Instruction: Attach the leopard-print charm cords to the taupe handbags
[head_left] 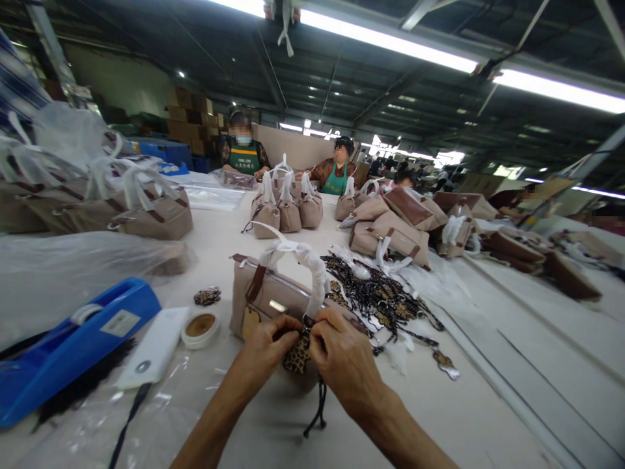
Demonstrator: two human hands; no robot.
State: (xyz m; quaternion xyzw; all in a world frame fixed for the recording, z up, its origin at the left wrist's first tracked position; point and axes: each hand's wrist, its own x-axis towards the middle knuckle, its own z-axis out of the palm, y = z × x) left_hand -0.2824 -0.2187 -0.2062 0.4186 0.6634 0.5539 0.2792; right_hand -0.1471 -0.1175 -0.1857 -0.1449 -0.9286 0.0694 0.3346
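Note:
A beige handbag (273, 291) with brown trim stands on the table in front of me, its handles (317, 280) wrapped in white paper. At the base of the near handle, my left hand (271, 342) and my right hand (342, 352) come close together, both with fingers pinched. Between them hangs a leopard-print charm (296, 355) on a black cord, whose loose ends (321, 407) dangle below my right hand. My left fingertips meet at the charm's upper edge. What exactly my right fingers grip at the cord is partly hidden by the hand.
To the left lie a blue tape dispenser (112, 326), a white power bank (153, 348), a small round tub (200, 329) and another leopard charm (208, 296). Cords with charms (385, 296) are heaped behind the bag. More handbags (390, 231) stand around; two co-workers (244, 150) sit opposite.

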